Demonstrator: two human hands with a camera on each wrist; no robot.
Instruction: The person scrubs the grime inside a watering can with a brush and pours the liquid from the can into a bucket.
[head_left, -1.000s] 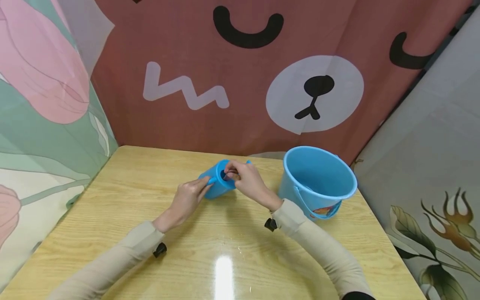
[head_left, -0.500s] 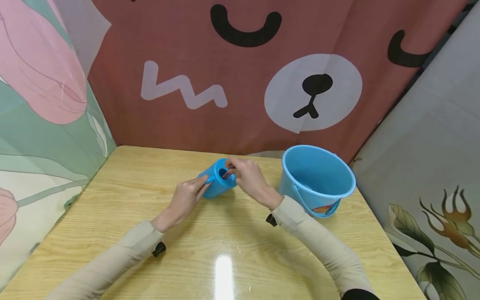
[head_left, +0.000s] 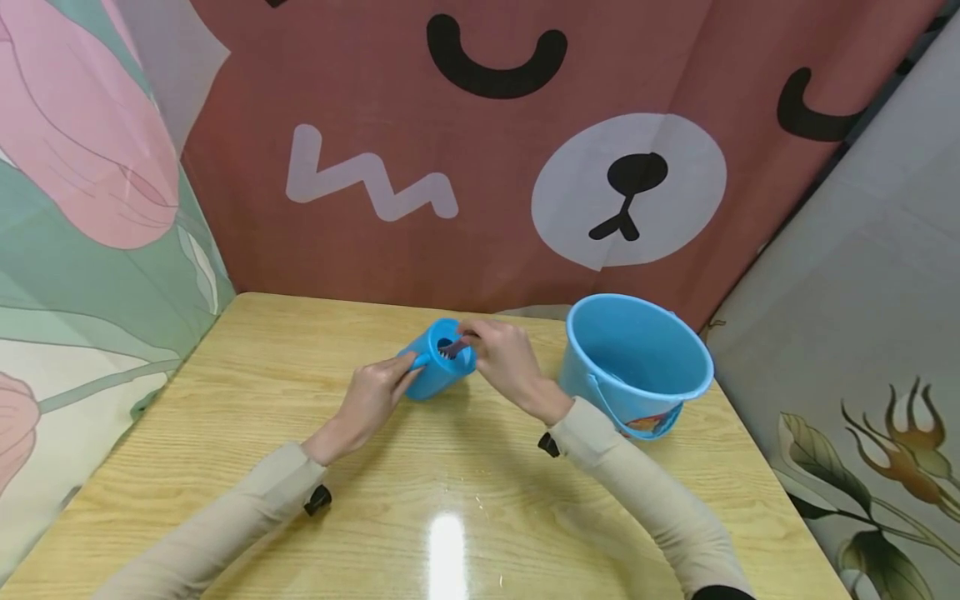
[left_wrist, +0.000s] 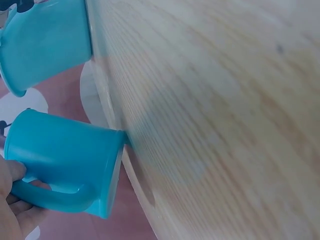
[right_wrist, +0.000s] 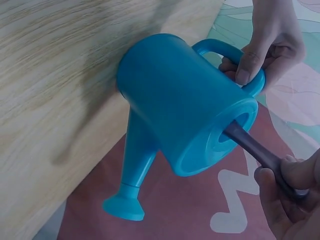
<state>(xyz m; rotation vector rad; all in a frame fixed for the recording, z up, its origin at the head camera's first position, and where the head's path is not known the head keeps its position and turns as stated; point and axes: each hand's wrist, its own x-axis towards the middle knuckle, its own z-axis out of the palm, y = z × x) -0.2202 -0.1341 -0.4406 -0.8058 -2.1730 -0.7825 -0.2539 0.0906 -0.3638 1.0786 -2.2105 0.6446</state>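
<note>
A blue toy watering can [head_left: 431,379] is tilted above the table, its top opening turned towards me. My left hand [head_left: 372,390] grips its loop handle, with the thumb laid over it in the right wrist view. My right hand [head_left: 512,364] pinches the dark handle of a small brush [right_wrist: 257,150]. The brush reaches into the can's round opening, and its white bristles show at the opening in the head view. In the right wrist view the can's spout [right_wrist: 132,175] points down and away from my right hand. The left wrist view shows the can's side and base.
A blue bucket [head_left: 645,346] stands on the wooden table [head_left: 315,350] at the back right, close to my right forearm, its handle hanging down in front. Small wet-looking specks lie mid-table. Printed cloths [head_left: 360,250] hang along the back and both sides.
My right hand has drawn back slightly to the right. More of the brush shows, with its bristles now seen at the can's opening. My left hand and the can stay nearly in place.
</note>
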